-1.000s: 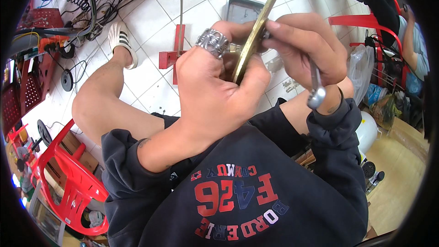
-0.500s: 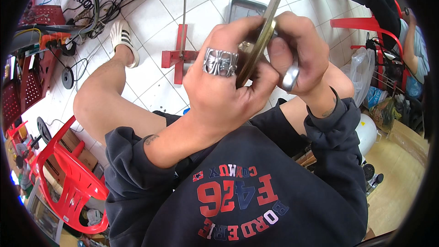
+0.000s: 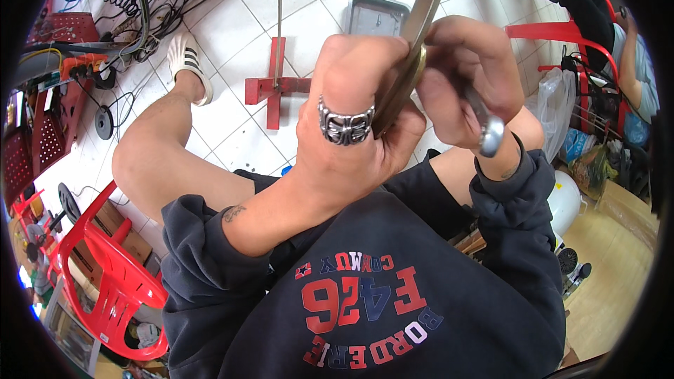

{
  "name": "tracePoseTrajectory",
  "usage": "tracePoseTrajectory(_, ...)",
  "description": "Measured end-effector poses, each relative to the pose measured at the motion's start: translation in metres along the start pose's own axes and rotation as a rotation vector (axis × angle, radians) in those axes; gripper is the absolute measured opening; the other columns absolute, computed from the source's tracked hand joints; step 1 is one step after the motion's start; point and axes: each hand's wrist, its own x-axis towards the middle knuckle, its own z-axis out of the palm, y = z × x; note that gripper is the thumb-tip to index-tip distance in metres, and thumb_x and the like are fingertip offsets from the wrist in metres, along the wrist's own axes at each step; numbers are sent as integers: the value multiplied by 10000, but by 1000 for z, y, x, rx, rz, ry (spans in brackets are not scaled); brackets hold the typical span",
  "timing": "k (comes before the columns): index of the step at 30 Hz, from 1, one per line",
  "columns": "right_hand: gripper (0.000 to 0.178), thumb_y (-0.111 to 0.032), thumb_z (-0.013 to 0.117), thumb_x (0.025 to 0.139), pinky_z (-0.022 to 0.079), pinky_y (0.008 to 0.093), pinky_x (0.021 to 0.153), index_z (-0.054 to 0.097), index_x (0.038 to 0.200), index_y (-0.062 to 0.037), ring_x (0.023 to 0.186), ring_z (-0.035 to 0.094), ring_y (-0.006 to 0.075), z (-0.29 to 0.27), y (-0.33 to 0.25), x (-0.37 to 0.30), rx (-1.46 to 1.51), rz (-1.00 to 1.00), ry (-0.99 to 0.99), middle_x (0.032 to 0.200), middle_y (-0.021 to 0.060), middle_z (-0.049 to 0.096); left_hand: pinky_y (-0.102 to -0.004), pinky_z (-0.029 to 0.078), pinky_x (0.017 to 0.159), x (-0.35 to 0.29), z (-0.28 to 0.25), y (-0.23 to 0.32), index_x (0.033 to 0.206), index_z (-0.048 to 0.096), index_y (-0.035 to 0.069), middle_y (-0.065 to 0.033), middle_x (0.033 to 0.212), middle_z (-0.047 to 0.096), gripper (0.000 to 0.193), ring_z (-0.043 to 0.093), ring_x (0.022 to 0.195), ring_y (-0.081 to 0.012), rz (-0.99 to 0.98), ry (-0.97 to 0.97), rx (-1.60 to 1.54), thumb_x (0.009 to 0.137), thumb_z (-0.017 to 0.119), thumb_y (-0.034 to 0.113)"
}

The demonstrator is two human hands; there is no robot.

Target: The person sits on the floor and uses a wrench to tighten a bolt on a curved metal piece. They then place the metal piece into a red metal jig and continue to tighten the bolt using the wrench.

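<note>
My left hand [image 3: 344, 105], with a broad silver ring on a finger, is closed around the dark brown lower part of a long, blade-like metal bar [image 3: 428, 3]. The bar rises past the top edge of the view, and a brass-coloured rim shows beside my fingers. My right hand [image 3: 477, 70] is close against the bar's right side, slightly blurred. Its fingers are curled on a small metal tool with a rounded, shiny end [image 3: 491, 137]; the rest of this tool is mostly hidden, so its kind is unclear.
A red metal stand [image 3: 256, 91] with a thin upright strip stands on the tiled floor, near a grey tray [image 3: 354, 17]. Cables and red perforated panels are at far left. A red chair [image 3: 105, 288] is at lower left. Another person sits at upper right near a plastic bag [image 3: 554, 109].
My right hand has shifted a little right and its fingers have loosened from the bar. The small tool's shiny end has swung down and right. The bar has tilted slightly in my left hand.
</note>
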Motion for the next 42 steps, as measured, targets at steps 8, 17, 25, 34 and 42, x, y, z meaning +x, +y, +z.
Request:
tracePoseTrajectory(8,394,29,788,754,461,226,481,661,1123,-26,586,620,109,1,1,4,-56,-171,-15,776,52,664,-241,455,630,-2,-12,14,1286,318,-101,-174,1096,487,513,530,771,-124,-288,-71,-313,878,564,90)
tracePoseTrajectory(17,443,145,748,710,403,258,444,627,1133,95,522,602,180,-4,10,9,-31,-384,-89,708,130,649,-230,479,695,0,-13,33,1366,262,23,-181,1232,519,516,576,863,-135,-552,-31,-390,970,531,217)
tracePoseTrajectory(25,405,184,706,734,440,254,486,644,1120,83,555,597,194,-6,8,3,47,-276,-77,714,124,635,-210,484,725,-3,-18,25,1448,241,75,-153,1373,475,604,571,954,-114,-596,-166,-392,999,519,370)
tracePoseTrajectory(34,371,135,659,816,424,264,528,636,1166,12,620,572,168,-11,-4,-4,11,-143,-144,778,114,617,-253,453,733,1,-3,22,1287,465,-49,-122,1036,557,317,524,839,-110,-435,12,-686,982,506,31)
tracePoseTrajectory(42,316,101,615,862,367,259,523,611,1169,28,604,520,154,0,4,-4,70,-164,-130,756,113,603,-231,426,710,-2,-6,9,1300,474,-41,-98,1078,526,364,504,838,-95,-277,3,-525,957,564,40)
